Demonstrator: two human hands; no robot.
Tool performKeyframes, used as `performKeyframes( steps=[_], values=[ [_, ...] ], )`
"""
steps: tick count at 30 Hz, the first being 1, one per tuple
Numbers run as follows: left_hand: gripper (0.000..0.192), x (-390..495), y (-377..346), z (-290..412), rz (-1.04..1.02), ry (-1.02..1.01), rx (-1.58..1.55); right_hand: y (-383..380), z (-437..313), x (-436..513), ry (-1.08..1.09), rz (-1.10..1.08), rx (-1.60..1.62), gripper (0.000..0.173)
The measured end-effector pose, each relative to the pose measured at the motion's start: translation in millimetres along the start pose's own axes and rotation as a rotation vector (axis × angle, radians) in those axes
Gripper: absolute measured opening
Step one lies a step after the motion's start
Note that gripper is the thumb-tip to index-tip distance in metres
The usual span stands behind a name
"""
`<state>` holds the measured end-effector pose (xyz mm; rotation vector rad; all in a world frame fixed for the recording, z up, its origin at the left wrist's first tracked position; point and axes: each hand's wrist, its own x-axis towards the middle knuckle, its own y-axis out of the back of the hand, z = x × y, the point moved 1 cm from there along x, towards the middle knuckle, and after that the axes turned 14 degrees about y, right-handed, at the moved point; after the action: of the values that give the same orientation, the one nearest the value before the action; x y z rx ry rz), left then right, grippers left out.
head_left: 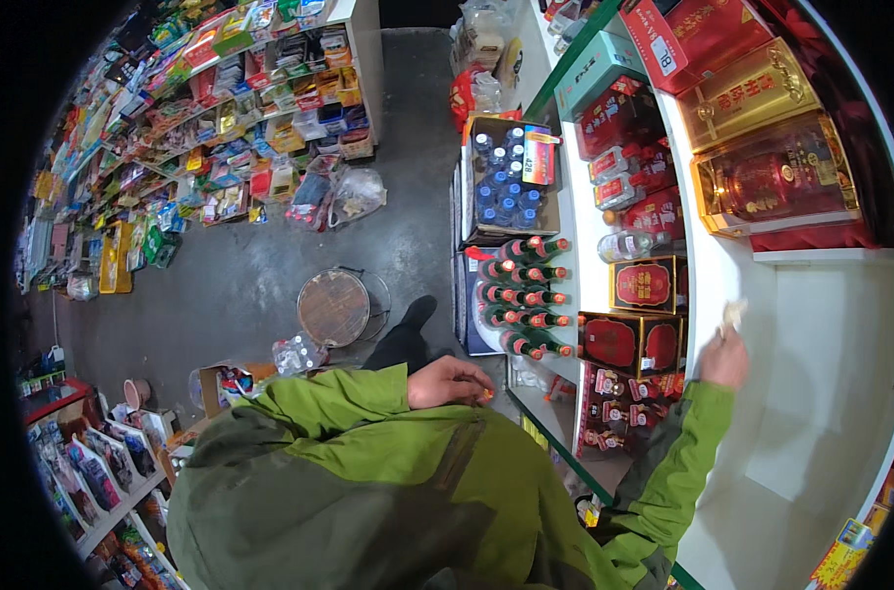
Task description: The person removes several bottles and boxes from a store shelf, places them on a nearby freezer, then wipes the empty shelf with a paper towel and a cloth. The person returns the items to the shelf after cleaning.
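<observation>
My right hand [723, 360] grips a crumpled whitish cloth or tissue [735, 313] at the white shelf edge [716, 280], beside a bare white shelf compartment [808, 369]. In front of my green jacket, my left hand [451, 382] is curled with a small orange thing [486, 395] at its fingertips; what that is cannot be told. Left of my right hand stand black and red boxes with gold edges [609, 343]. Several green glass bottles with red labels [524, 297] stand in rows between my two hands, farther up the view.
An open carton of blue-capped bottles [507, 192] sits by the shelves. Gift boxes [779, 169] fill the upper right compartment. A round wooden-topped stool [334, 307] stands on the dark floor, near wrapped bottles [297, 354]. Packed goods shelves [270, 110] line the upper left.
</observation>
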<state>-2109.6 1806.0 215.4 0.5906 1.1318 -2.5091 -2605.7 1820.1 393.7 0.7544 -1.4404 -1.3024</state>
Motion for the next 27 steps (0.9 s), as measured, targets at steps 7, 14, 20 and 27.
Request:
performKeyframes(
  steps=[7,14,20,27],
  values=[
    [0.04,4.9,-3.9,1.3,0.163,-0.033,-0.049,-8.9,-219.7,-13.0,0.576,0.072,0.356,0.035],
    [0.046,26.3,7.2,-19.5,0.112,-0.178,-0.931,-86.3,-316.9,-146.9,0.666,-0.213,0.955,0.03],
    [0.035,70.0,58.4,-83.0,0.416,-0.189,-1.293,-105.7,-339.6,-170.2,0.955,-0.178,0.988,0.04],
    [0.029,95.7,87.8,-71.6,0.364,-0.177,-1.664,-126.4,-367.5,-157.7,1.061,-0.411,0.756,0.083]
  ],
)
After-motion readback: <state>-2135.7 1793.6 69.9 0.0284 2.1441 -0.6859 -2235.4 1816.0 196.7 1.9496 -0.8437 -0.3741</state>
